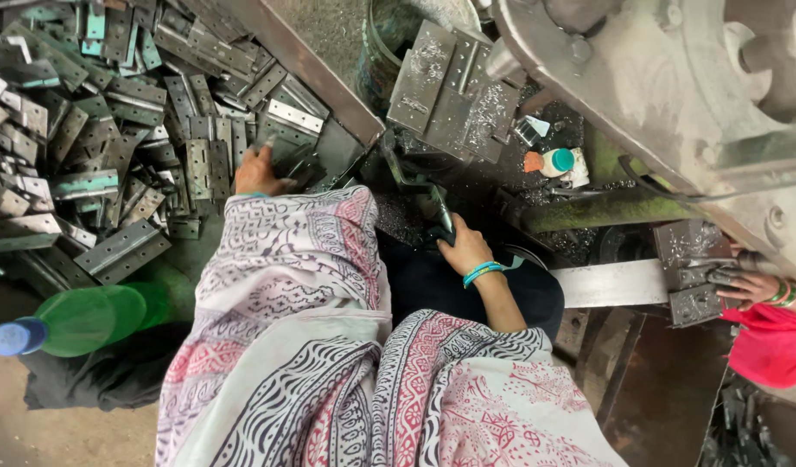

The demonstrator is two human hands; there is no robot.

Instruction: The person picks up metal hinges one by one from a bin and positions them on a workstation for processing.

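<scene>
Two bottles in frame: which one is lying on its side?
The large green bottle with the blue cap, lower left beside the patterned cloth. The small bottle with the teal cap sits near the machine, too small to judge.

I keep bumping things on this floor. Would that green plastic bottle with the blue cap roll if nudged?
The green plastic bottle with the blue cap lies on its side, so its round body would likely roll. It looks light, probably easy to shift. The dark cloth beside it might check it.
</scene>
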